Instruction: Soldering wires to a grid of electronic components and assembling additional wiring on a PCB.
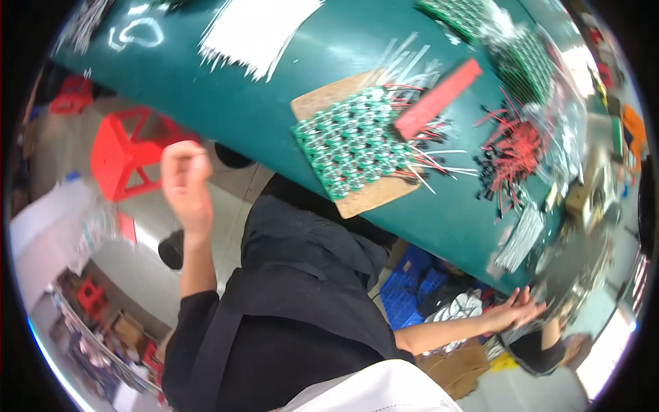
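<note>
My left hand (187, 182) is raised off the table's left front edge, beside a red plastic stool. Its fingers are curled in, and whether anything is inside them is hidden. Out to the right, my right hand (516, 311) hangs by the table's near right corner with fingers stretched apart and nothing visible in it. Between the hands, a panel of green circuit boards (353, 144) lies on a brown board (377, 198) that overhangs the table edge. Red, black and white wires stick out from the panel's right side, and a red bar (439, 98) rests across them.
On the green table (261, 110) lie white wires (254, 31), a heap of red and black wires (511, 154), a grey-white bundle (522, 237) and more green boards (522, 65) beside clear plastic. A red stool (127, 154) stands left; a blue crate (410, 285) sits below the table.
</note>
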### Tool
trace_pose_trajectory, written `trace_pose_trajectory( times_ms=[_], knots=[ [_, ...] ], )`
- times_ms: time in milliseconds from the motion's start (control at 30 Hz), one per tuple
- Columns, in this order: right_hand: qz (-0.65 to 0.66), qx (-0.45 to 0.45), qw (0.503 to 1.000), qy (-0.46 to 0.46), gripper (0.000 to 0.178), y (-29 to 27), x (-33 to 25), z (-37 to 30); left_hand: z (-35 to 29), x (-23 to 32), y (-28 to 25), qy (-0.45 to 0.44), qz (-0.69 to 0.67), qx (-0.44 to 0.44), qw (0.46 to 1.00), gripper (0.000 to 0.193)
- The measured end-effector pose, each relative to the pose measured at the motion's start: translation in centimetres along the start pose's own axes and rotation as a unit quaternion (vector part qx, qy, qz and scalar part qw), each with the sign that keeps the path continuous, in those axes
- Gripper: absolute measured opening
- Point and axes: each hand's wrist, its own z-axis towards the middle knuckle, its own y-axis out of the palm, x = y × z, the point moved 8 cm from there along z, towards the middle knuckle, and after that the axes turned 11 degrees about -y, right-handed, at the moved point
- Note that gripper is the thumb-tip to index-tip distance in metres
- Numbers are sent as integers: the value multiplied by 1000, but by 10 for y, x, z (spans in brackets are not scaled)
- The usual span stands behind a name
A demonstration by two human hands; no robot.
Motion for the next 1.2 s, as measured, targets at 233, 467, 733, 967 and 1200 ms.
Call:
trace_pose_trajectory(
  times_ms=[233, 467, 733, 967, 1200],
  knots=[
    [454, -240, 857, 40, 61, 125, -104, -56, -40, 7, 85, 79, 132, -180, 972, 16],
    [461, -379, 799, 65, 21, 224, -178, -161, -53, 3, 106, 108, 142, -167, 970, 18],
    [348, -461, 814, 57, 19, 243, -188, -185, -54, 2, 119, 142, 188, -184, 954, 22],
    [343, -478, 808, 37, 19, 248, -187, -187, -56, 10, 119, 198, 186, -179, 946, 24],
    [334, -481, 810, 45, 21, 249, -185, -188, -59, -6, 119, 214, 215, -206, 930, 24]
  ],
)
